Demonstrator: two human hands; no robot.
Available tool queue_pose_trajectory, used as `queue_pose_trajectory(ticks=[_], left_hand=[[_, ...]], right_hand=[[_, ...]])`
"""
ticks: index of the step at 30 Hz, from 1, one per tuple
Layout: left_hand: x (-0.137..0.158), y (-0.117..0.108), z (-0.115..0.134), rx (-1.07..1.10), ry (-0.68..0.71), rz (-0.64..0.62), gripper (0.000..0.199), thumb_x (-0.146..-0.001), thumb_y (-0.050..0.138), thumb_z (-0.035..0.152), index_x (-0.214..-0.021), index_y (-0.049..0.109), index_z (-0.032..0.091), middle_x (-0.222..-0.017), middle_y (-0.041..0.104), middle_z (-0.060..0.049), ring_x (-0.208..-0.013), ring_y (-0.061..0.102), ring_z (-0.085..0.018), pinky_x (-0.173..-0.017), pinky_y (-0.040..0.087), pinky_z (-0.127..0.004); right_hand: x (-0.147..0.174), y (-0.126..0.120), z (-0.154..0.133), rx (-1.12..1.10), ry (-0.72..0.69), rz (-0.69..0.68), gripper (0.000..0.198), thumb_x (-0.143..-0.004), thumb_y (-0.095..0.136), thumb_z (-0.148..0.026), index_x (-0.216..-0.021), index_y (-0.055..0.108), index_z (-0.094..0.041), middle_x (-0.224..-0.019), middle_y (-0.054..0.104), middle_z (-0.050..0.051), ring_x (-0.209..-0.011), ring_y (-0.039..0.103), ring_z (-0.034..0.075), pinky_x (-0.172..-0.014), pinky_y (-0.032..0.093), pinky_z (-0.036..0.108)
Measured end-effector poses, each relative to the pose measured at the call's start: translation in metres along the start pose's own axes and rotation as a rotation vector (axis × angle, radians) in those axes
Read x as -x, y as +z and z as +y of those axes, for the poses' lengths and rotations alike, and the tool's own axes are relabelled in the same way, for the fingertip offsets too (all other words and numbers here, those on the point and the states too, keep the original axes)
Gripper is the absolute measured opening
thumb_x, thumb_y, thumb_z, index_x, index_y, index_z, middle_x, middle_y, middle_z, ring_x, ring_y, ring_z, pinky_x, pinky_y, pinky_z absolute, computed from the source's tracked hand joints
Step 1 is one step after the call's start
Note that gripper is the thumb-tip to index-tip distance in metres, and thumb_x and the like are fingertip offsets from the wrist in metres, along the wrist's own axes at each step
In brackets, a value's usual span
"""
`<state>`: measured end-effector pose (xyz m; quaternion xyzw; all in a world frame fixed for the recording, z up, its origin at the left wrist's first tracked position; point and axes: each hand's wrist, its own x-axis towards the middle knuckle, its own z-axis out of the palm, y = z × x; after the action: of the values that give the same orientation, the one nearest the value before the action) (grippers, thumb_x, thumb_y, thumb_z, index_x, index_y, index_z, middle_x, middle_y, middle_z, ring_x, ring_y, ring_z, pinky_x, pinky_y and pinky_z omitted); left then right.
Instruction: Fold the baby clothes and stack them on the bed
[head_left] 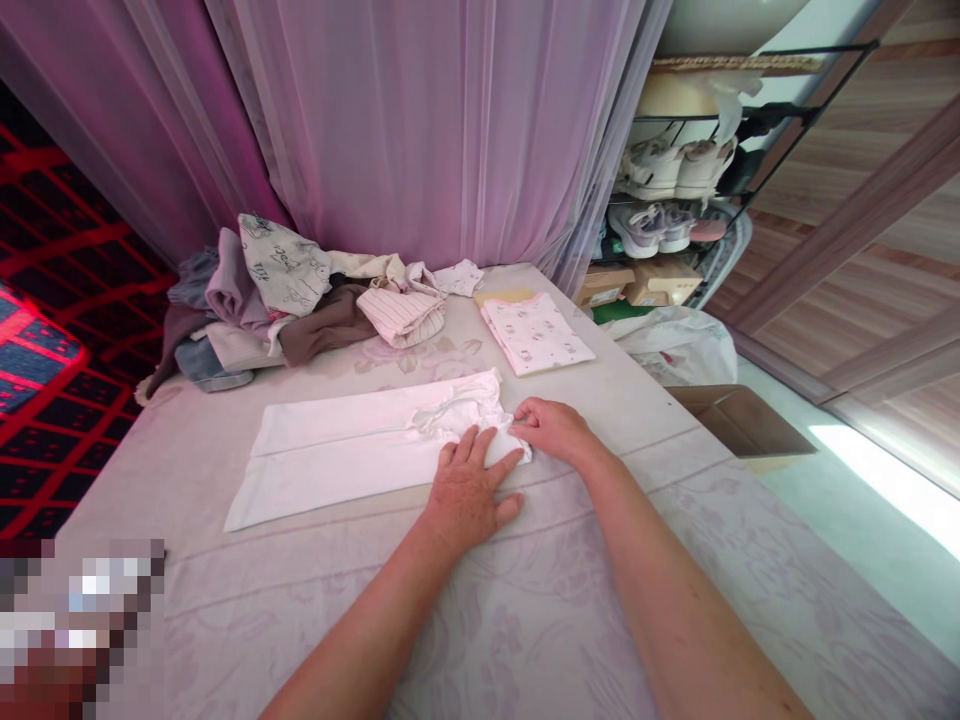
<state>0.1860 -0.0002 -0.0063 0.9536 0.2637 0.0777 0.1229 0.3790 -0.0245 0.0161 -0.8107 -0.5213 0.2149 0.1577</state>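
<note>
A long white garment, possibly a pair of leggings, lies flat on the patterned bed cover, its right end gathered and wrinkled. My left hand rests on the near side of that gathered end, fingers spread and palm down. At the garment's right edge my right hand has its fingers bent together, pinching the white cloth. The fingertips partly hide the edge there. Just beyond my right hand lies a folded pink printed garment with small figures on it.
A heap of clothes sits at the far left of the bed against purple curtains. A striped folded garment lies at its right. Off the bed's right side stand a shoe rack and an open cardboard box.
</note>
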Motion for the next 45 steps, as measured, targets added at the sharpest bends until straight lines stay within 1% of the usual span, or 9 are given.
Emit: queue_pose_trajectory(ticks=[7, 17, 22, 24, 27, 30, 33, 41, 45], left_hand=[[0.000, 0.002, -0.001, -0.011, 0.010, 0.008, 0.057, -0.082, 0.056, 0.054, -0.136, 0.047, 0.037, -0.148, 0.038, -0.009, -0.137, 0.028, -0.036, -0.102, 0.030, -0.056], [0.002, 0.003, -0.001, -0.023, 0.011, 0.022, 0.057, -0.083, 0.054, 0.054, -0.137, 0.046, 0.037, -0.149, 0.038, -0.011, -0.138, 0.029, -0.036, -0.102, 0.030, -0.056], [0.004, 0.004, -0.002, -0.026, 0.039, 0.084, 0.062, -0.083, 0.054, 0.051, -0.140, 0.043, 0.029, -0.152, 0.035, -0.010, -0.138, 0.029, -0.033, -0.103, 0.032, -0.053], [0.004, 0.006, -0.002, -0.027, 0.043, 0.097, 0.062, -0.083, 0.054, 0.051, -0.139, 0.043, 0.028, -0.152, 0.034, -0.009, -0.139, 0.028, -0.033, -0.103, 0.032, -0.053], [0.004, 0.008, -0.002, -0.030, 0.047, 0.104, 0.061, -0.083, 0.053, 0.051, -0.138, 0.044, 0.027, -0.153, 0.034, -0.009, -0.139, 0.027, -0.033, -0.103, 0.032, -0.054], [0.004, 0.007, -0.002, -0.024, 0.041, 0.099, 0.062, -0.083, 0.053, 0.051, -0.138, 0.044, 0.025, -0.152, 0.035, -0.010, -0.140, 0.027, -0.033, -0.104, 0.032, -0.054], [0.004, 0.005, -0.002, -0.006, 0.034, 0.102, 0.063, -0.082, 0.054, 0.047, -0.139, 0.043, 0.024, -0.152, 0.034, -0.010, -0.140, 0.027, -0.033, -0.104, 0.033, -0.053], [0.007, -0.003, -0.007, 0.098, -0.024, 0.213, 0.042, -0.086, 0.049, 0.023, -0.127, 0.055, 0.023, -0.138, 0.054, -0.006, -0.127, 0.046, -0.025, -0.100, 0.039, -0.046], [0.021, -0.022, -0.044, 0.063, -0.138, 0.335, 0.034, -0.089, 0.044, 0.021, -0.119, 0.061, 0.023, -0.123, 0.065, -0.006, -0.110, 0.058, -0.022, -0.093, 0.043, -0.040]], right_hand=[[0.003, -0.005, 0.003, -0.077, -0.078, -0.077, 0.026, -0.075, 0.066, -0.034, -0.098, 0.063, -0.022, -0.070, 0.065, -0.005, -0.065, 0.057, 0.012, -0.057, 0.036, 0.022], [-0.005, 0.007, 0.014, -0.192, -0.078, 0.010, 0.022, -0.077, 0.062, -0.037, -0.090, 0.065, -0.021, -0.067, 0.064, -0.004, -0.060, 0.054, 0.012, -0.055, 0.035, 0.022], [-0.014, 0.018, 0.024, -0.358, -0.029, 0.223, 0.026, -0.083, 0.052, -0.037, -0.095, 0.067, -0.020, -0.071, 0.067, -0.001, -0.060, 0.057, 0.013, -0.058, 0.043, 0.023], [-0.018, 0.019, 0.020, -0.302, -0.007, 0.322, 0.029, -0.085, 0.049, -0.032, -0.106, 0.066, -0.021, -0.081, 0.069, 0.001, -0.066, 0.060, 0.014, -0.064, 0.046, 0.024], [-0.026, 0.015, 0.004, -0.122, -0.135, 0.397, 0.043, -0.085, 0.044, -0.017, -0.124, 0.059, -0.026, -0.110, 0.066, 0.004, -0.093, 0.062, 0.017, -0.081, 0.047, 0.027], [-0.035, 0.010, -0.012, 0.040, -0.235, 0.320, 0.050, -0.083, 0.040, -0.008, -0.124, 0.060, -0.030, -0.124, 0.060, 0.004, -0.109, 0.058, 0.018, -0.088, 0.045, 0.027], [-0.042, 0.011, -0.018, 0.097, -0.184, 0.277, 0.046, -0.084, 0.040, -0.009, -0.117, 0.064, -0.029, -0.119, 0.063, 0.005, -0.106, 0.060, 0.020, -0.087, 0.046, 0.029], [-0.007, 0.043, -0.001, -0.138, -0.221, 0.632, 0.037, -0.082, 0.041, -0.020, -0.108, 0.067, -0.022, -0.110, 0.068, 0.006, -0.099, 0.063, 0.019, -0.087, 0.049, 0.031], [0.016, 0.056, 0.010, -0.286, -0.267, 0.756, 0.034, -0.082, 0.039, -0.026, -0.092, 0.071, -0.021, -0.100, 0.071, 0.007, -0.094, 0.064, 0.019, -0.087, 0.050, 0.033]])
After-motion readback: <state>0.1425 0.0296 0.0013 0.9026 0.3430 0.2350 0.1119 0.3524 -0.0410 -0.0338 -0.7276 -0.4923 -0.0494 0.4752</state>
